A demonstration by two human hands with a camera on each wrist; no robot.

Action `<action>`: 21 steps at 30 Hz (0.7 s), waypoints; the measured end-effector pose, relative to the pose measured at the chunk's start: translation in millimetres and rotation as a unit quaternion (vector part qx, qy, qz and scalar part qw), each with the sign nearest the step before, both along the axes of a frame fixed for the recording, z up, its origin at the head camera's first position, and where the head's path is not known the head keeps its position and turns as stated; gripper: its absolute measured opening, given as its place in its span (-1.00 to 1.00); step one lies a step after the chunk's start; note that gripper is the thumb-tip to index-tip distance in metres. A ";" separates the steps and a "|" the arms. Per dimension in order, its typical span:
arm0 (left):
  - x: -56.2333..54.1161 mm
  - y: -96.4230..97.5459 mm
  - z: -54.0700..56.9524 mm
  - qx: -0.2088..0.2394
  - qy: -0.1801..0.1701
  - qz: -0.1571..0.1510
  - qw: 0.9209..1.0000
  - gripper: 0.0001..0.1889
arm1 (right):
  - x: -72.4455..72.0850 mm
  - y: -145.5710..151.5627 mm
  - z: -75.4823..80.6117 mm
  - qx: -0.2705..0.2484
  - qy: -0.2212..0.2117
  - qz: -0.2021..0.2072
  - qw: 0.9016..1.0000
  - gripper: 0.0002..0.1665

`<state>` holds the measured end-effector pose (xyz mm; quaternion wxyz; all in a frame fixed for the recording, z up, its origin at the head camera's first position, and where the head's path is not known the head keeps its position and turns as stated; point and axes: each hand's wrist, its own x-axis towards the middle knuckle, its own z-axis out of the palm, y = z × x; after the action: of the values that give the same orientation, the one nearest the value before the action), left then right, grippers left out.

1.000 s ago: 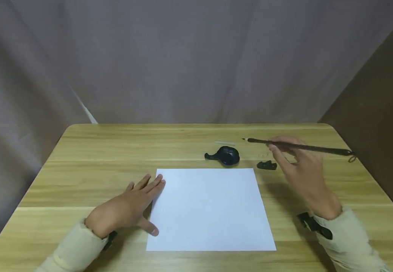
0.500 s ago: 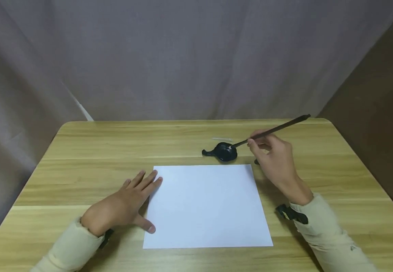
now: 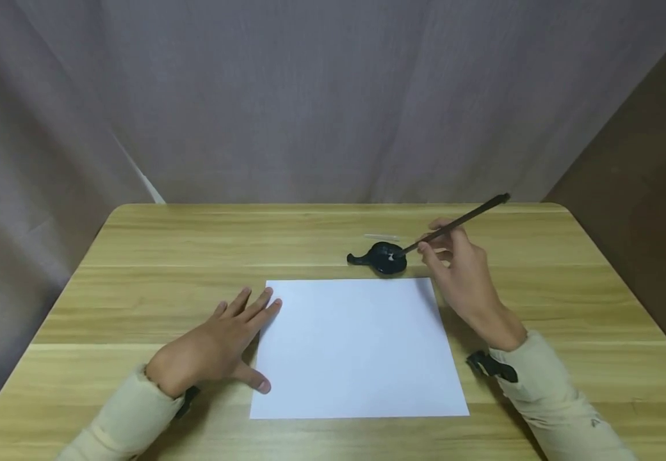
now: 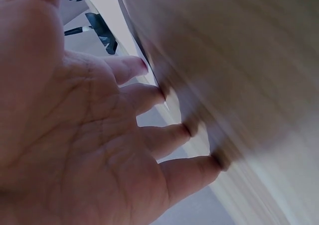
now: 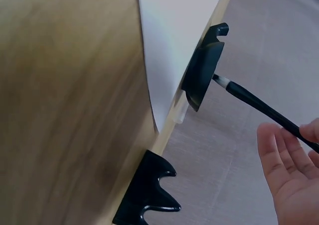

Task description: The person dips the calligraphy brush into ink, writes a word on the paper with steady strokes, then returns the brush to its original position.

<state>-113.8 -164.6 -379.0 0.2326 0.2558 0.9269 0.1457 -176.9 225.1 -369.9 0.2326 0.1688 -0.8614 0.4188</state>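
My right hand (image 3: 464, 275) pinches a dark calligraphy brush (image 3: 454, 224) between thumb and fingers, its handle slanting up to the right. The brush's tip is at the black ink dish (image 3: 380, 257), which has a curled handle pointing left. In the right wrist view the pale band of the brush (image 5: 223, 81) shows just outside the dish's rim. My left hand (image 3: 212, 349) lies spread with straight fingers over the left edge of a blank white sheet of paper (image 3: 358, 349). In the left wrist view its fingertips (image 4: 192, 128) press down at the paper's edge and tabletop.
A black wavy brush rest (image 5: 147, 192) stands right of the paper, hidden behind my right hand in the head view. A thin clear tube (image 3: 381, 237) lies behind the dish. The wooden table (image 3: 166, 256) ends at a grey curtain (image 3: 310, 102).
My right hand has moved left, bringing the brush from beyond the dish's right side down to the dish, its handle tilting upward. The left hand stays on the paper.
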 end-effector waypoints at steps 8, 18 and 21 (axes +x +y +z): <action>2.7 2.6 -1.6 -0.011 -0.006 0.008 1.000 0.46 | 0.0 -5.2 -4.3 -0.031 0.001 0.020 0.999 -0.78; 4.4 3.0 -3.1 -0.013 0.003 0.007 1.000 0.45 | -0.6 -6.1 -4.4 -0.032 0.052 0.001 0.998 -0.81; 4.3 3.4 -3.0 -0.016 0.004 0.007 1.000 0.45 | -0.5 -6.4 -4.3 -0.032 0.052 0.003 0.998 -0.81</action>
<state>-109.5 -161.2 -382.0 0.2315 0.2460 0.9320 0.1312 -177.3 218.7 -374.2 0.2808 0.1853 -0.8337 0.4379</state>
